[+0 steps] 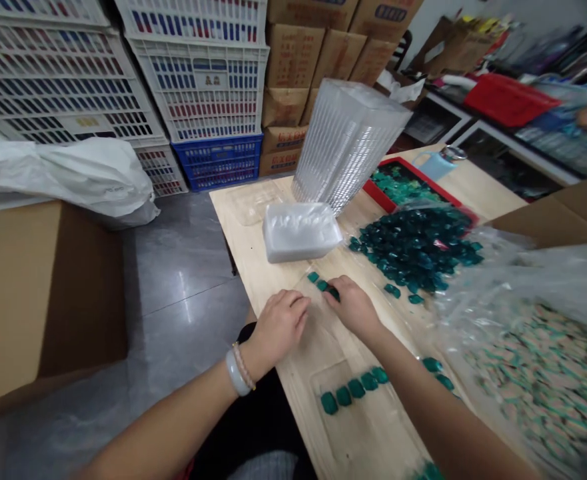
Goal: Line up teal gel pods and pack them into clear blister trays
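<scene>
My right hand (356,308) is closed in a pinch around a dark green wrapped piece (333,292) over the far end of a clear plastic tray (318,327). Two more green pieces (317,280) lie in line just beyond its fingers. My left hand (280,325), with a bangle and a beaded bracelet at the wrist, is at the tray's left side. Its fingers are curled together, and whatever they may hold is hidden. Nearer to me, another clear tray (336,433) carries a row of several green pieces (356,388); my right forearm covers part of it.
Beyond my hands are a white plastic-wrapped block (300,233) and a tall stack of clear trays (348,140). To the right lie a green heap (413,243), a red tray (388,200) and a clear bag of striped pieces (548,373). A cardboard box (48,300) stands left.
</scene>
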Demonstrator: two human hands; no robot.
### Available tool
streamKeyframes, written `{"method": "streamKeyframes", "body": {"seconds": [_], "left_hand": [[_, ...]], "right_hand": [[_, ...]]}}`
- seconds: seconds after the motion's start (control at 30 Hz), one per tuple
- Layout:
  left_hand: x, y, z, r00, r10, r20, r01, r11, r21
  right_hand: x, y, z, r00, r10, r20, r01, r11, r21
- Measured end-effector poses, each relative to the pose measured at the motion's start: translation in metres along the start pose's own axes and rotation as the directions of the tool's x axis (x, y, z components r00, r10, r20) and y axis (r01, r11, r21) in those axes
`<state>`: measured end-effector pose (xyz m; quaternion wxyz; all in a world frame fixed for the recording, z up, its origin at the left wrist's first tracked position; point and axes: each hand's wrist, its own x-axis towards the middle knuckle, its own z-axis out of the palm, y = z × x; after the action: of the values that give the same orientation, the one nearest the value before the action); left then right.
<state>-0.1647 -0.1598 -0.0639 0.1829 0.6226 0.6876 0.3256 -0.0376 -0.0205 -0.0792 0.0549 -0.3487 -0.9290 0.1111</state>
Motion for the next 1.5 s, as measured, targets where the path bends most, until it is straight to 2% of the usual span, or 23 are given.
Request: {"method": "streamKeyframes", "body": {"seconds": [0.1,0.17,0.2,0.23,0.3,0.33,0.37,0.4,0.43,0.5,0.53,0.6,0.67,0.77,0.9,1.07,1.17,1.33,1.5], "left_hand": [[0.014,0.014,0.016,0.996,0.065,0.063,-0.059,0.994,-0.088],[0.031,0.021,0.026,0.993,0.089,0.082,-0.080,0.991,-0.107],[0.040,0.023,0.029,0.992,0.092,0.087,-0.084,0.992,-0.096],[0.049,0.024,0.031,0.992,0.091,0.093,-0.084,0.994,-0.076],[0.064,0.024,0.033,0.991,0.084,0.104,-0.081,0.996,-0.027],[0.069,0.023,0.034,0.991,0.081,0.108,-0.081,0.997,-0.006],[0.073,0.022,0.034,0.991,0.080,0.109,-0.082,0.997,0.011],[0.075,0.022,0.036,0.991,0.077,0.105,-0.081,0.996,0.028],[0.076,0.022,0.038,0.993,0.068,0.096,-0.073,0.996,0.049],[0.078,0.022,0.045,0.997,0.027,0.068,-0.034,0.994,0.102],[0.078,0.022,0.049,0.998,0.002,0.055,-0.009,0.992,0.128],[0.079,0.021,0.055,0.998,-0.017,0.062,0.008,0.989,0.148],[0.080,0.018,0.056,0.992,0.032,0.120,-0.046,0.993,0.112],[0.081,0.014,0.051,0.972,0.124,0.201,-0.133,0.991,0.029],[0.083,0.012,0.043,0.954,0.171,0.246,-0.171,0.985,-0.022],[0.086,0.013,0.042,0.937,0.203,0.283,-0.200,0.979,-0.040],[0.087,0.013,0.042,0.931,0.212,0.298,-0.211,0.977,-0.038],[0.088,0.010,0.042,0.928,0.231,0.292,-0.225,0.973,-0.055],[0.087,0.006,0.044,0.926,0.248,0.283,-0.238,0.969,-0.070]], "right_hand": [[-0.005,0.018,-0.009,0.980,0.189,-0.061,-0.187,0.981,0.043],[-0.010,0.020,-0.012,0.924,0.380,-0.029,-0.364,0.901,0.236],[-0.014,0.018,-0.012,0.886,0.463,0.030,-0.438,0.813,0.383],[-0.018,0.015,-0.012,0.848,0.518,0.114,-0.492,0.688,0.532],[-0.028,0.010,-0.011,0.805,0.523,0.279,-0.529,0.420,0.737],[-0.033,0.009,-0.011,0.805,0.502,0.317,-0.522,0.345,0.780],[-0.037,0.009,-0.011,0.820,0.484,0.305,-0.499,0.344,0.795],[-0.040,0.011,-0.011,0.850,0.469,0.242,-0.455,0.418,0.787],[-0.042,0.015,-0.011,0.885,0.446,0.134,-0.387,0.544,0.744],[-0.043,0.027,-0.012,0.943,0.317,-0.101,-0.215,0.813,0.541],[-0.042,0.033,-0.013,0.960,0.221,-0.174,-0.133,0.901,0.414],[-0.040,0.043,-0.013,0.977,0.060,-0.204,-0.012,0.973,0.230],[-0.041,0.049,-0.011,0.984,-0.027,-0.178,0.060,0.981,0.183],[-0.048,0.052,-0.009,0.984,-0.084,-0.157,0.113,0.975,0.189],[-0.055,0.052,-0.007,0.987,-0.135,-0.084,0.141,0.987,0.078],[-0.050,0.053,-0.011,0.971,-0.238,0.024,0.239,0.968,-0.079],[-0.044,0.052,-0.019,0.949,-0.298,0.104,0.312,0.934,-0.172],[-0.041,0.049,-0.034,0.864,-0.413,0.287,0.480,0.847,-0.228],[-0.051,0.049,-0.041,0.846,-0.391,0.363,0.494,0.832,-0.253]]}}
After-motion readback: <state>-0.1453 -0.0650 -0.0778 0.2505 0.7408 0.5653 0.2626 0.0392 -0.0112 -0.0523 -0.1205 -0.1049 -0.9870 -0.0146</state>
